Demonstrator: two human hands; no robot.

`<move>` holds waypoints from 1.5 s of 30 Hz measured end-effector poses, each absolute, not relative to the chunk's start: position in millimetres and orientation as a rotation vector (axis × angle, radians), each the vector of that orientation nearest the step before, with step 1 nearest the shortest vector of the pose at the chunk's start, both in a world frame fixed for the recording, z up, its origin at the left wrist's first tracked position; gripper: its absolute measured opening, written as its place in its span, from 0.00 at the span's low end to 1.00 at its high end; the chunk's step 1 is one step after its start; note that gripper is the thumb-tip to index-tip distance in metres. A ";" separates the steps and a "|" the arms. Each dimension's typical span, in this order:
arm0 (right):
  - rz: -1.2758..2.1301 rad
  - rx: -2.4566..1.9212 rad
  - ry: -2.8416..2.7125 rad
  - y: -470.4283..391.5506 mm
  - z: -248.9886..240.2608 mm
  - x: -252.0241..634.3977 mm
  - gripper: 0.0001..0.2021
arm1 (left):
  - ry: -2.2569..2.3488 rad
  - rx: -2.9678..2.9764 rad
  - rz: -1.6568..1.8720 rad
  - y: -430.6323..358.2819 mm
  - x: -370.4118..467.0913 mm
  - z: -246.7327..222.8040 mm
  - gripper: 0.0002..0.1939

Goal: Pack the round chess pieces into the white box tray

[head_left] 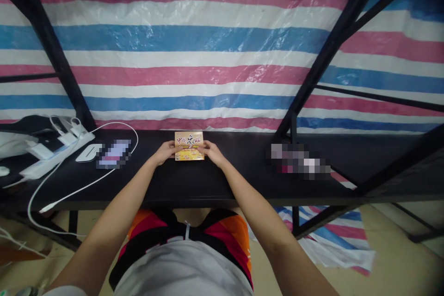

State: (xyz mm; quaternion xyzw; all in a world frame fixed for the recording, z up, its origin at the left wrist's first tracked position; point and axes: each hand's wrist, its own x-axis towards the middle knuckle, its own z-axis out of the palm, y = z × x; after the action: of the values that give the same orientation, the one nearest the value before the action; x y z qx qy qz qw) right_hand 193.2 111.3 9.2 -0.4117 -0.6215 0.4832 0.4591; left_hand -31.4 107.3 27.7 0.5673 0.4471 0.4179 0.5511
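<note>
A small yellow-and-cream Chinese chess box (189, 154), with large printed characters on its top, is at the middle of the black table (194, 185). My left hand (165, 152) grips the box's left edge, thumb over the top. On the opposite side my right hand (212, 153) holds the right edge, its thumb also lying on the printed face. The fingers under or behind the box are hidden. Whether the box rests on the table or is slightly lifted, I cannot tell.
On the left lie a white power strip (45, 162) with chargers, a white cable (85, 184), a white flat item (89, 152) and a blurred phone-like object (114, 153). Blurred items (294, 159) sit at the right. Black frame posts (62, 64) stand before a striped plastic sheet (194, 37).
</note>
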 end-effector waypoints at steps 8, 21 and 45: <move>0.783 -1.042 -1.675 111.7 10.8 198.1 0.17 | 1.050 1.709 1.095 114.8 -33.6 26.5 0.27; 1.154 -0.898 -1.456 118.0 6.8 200.7 0.14 | 0.985 1.281 1.101 112.7 -37.3 28.7 0.15; 1.190 -0.976 -1.574 110.8 12.2 194.6 0.18 | 0.988 1.451 1.082 113.4 -43.2 28.5 0.36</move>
State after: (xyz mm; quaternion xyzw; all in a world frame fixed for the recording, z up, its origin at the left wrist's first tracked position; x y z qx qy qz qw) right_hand 194.6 110.8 12.2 -0.3951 -0.6374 0.4821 0.4530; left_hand -43.2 113.4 28.5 0.6035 0.4111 0.4501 0.5139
